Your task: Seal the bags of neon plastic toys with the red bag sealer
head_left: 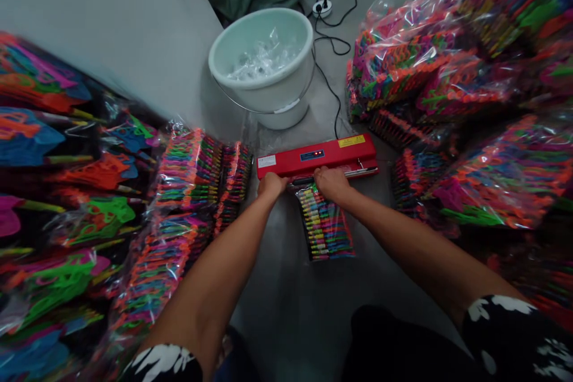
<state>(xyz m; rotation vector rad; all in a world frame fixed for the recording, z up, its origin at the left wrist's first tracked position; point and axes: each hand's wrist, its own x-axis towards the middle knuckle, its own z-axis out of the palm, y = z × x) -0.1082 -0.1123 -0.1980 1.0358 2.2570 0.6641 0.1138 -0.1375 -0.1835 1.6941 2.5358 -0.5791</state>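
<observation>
A red bag sealer point(290, 158) with lit indicator lights lies across the floor in front of me. A clear plastic bag point(329, 227) full of colourful stick-shaped toys lies with its top end at the sealer's front edge. My left hand point(271, 186) is closed at the left corner of the bag's top, close against the sealer. My right hand point(332, 184) is closed over the right part of the bag's top. The fingertips of both hands are partly hidden.
Behind the sealer stands a white bucket point(268, 86) holding crumpled clear plastic. Stacked bags of toys point(185, 170) line the left, with more bagged toys point(407, 65) piled on the right. A black cord point(329, 74) runs back to a power socket point(322, 9).
</observation>
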